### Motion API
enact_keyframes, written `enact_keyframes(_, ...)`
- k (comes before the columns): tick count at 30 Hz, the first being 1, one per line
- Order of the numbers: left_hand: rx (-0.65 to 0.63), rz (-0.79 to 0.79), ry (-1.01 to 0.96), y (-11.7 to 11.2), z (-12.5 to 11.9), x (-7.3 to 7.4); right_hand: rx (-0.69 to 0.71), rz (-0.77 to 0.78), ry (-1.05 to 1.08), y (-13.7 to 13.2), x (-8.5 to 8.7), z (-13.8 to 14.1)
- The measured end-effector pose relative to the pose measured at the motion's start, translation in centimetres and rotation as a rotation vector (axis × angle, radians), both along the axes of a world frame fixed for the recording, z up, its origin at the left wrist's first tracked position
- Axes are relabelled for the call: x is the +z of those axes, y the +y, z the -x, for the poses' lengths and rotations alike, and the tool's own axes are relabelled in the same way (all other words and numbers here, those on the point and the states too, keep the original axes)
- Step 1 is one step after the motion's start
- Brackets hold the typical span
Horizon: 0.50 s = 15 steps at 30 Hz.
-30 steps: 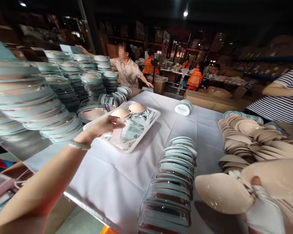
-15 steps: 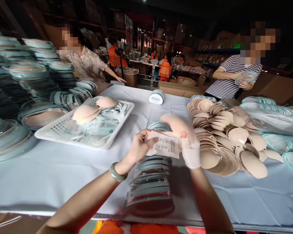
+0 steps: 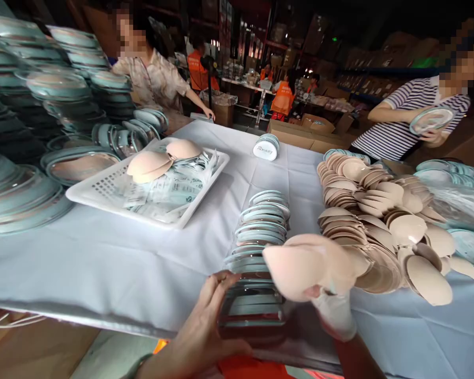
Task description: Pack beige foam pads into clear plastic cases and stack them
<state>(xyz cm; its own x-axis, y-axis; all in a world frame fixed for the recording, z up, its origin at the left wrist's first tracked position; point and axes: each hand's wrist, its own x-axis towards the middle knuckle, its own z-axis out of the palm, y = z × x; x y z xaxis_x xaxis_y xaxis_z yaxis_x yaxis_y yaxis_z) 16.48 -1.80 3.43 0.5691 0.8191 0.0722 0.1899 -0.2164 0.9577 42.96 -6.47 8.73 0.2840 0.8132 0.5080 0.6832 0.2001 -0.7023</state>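
My right hand [image 3: 334, 310], in a white glove, holds a pair of beige silicone pads [image 3: 310, 263] up over the table's near edge. My left hand [image 3: 203, 329] rests with spread fingers against the near end of a row of clear round cases with pale blue rims [image 3: 256, 252]. The row runs away from me down the middle of the white tablecloth [image 3: 114, 252]. Whether the left hand grips a case cannot be told.
A white basket [image 3: 102, 192] with sachets and two pads stands at left. Tall stacks of filled cases [image 3: 43, 105] rise beyond it. A heap of beige pads [image 3: 379, 221] lies at right. One person in a striped top [image 3: 411, 116] holds a case; another [image 3: 154, 79] stands at back left.
The small printed sachet held between both hands is gone from view. My left hand dropped onto the row of cases, and my right hand lifted the pads nearer the camera.
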Motion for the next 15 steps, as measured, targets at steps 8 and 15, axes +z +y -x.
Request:
enact_keyframes(8, 0.042, -0.08, 0.019, -0.6, -1.1, -3.4, 0.617, 0.534, -0.548, -0.1, 4.5, -1.8)
enact_keyframes(15, 0.025, -0.174, 0.066, -0.4, -0.7, -4.0, 0.554, 0.532, -0.45, 0.2, 2.4, -0.9)
